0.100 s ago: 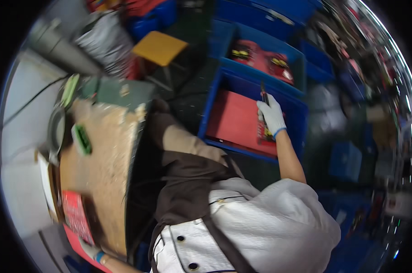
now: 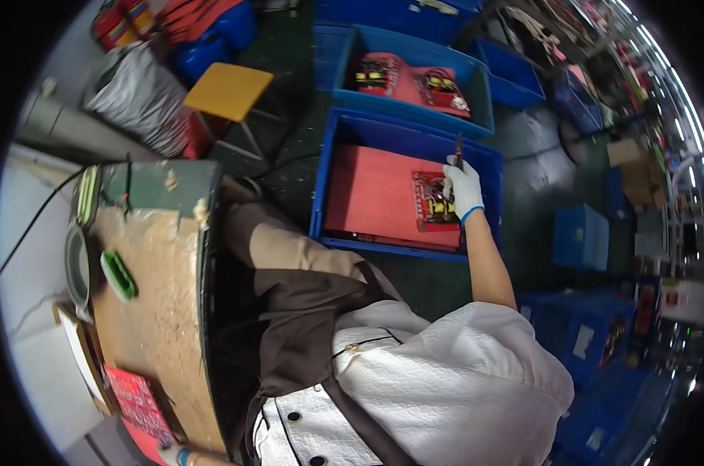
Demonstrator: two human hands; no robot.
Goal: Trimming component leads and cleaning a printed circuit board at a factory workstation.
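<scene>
My right hand, in a white glove with a blue cuff, is closed around a slim hand tool with a dark pointed tip and a reddish handle; its exact kind is unclear. Beneath that hand, a red circuit board with yellow parts lies at the right of a pink sheet in a blue crate. At the lower left, my gloved left hand grips the near end of a flat red circuit board at the workbench edge. Its fingers show only in part.
The worn workbench carries a green brush and a grey ring-shaped thing. Beyond the crate, a lighter blue bin holds more boards. A yellow stool and a grey sack stand at the far left.
The whole view has shifted, with the crates now further left. My right hand has moved rightward over its board, uncovering the yellow parts. The tool stays in its grip.
</scene>
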